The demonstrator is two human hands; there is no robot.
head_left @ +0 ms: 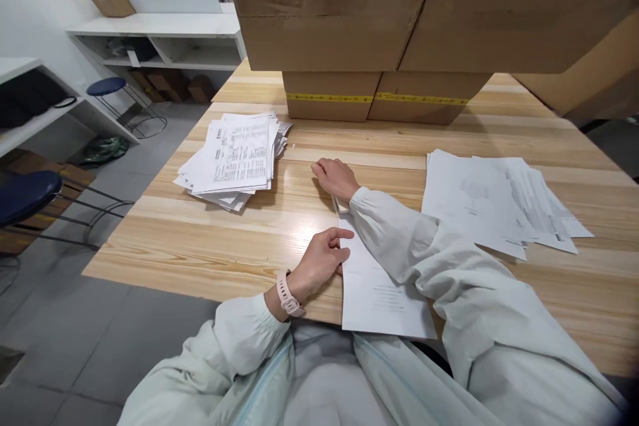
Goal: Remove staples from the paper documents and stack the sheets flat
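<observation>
- The left grip [322, 256] is at the left edge of the paper [374, 286]. Thumb and forefinger are slightly apart, both tips over the sheet; the other fingers are mostly hidden, so whether the edge is clamped cannot be told.
- The right grip [337, 176] is at the far end of the paper, fingers curled inward. The palm side is out of view; whether it is clamped on anything cannot be told. A pale object [341, 205] shows under the wrist, too covered to identify.
- Paper location: near side of the surface [214, 253], directly before the person, its near edge at the surface edge. The right sleeve [419, 239] covers part of it.
- Handling: the paper should be light, flexible and prone to sliding; expect creasing under a hard pinch. Sheet count cannot be told.
- Recommended hold: flat pressure near the left edge, or a light pinch at a near corner.
- Left arm pose: forearm reaches from the near left, wrist strap [288, 296] exposed, hand low.
- Right arm pose: forearm runs diagonally from near right to far left, above the paper.
- Outward: left paper pile [239, 153] at far left, right paper pile [479, 200] at right, cardboard boxes [344, 20] at the far side.
</observation>
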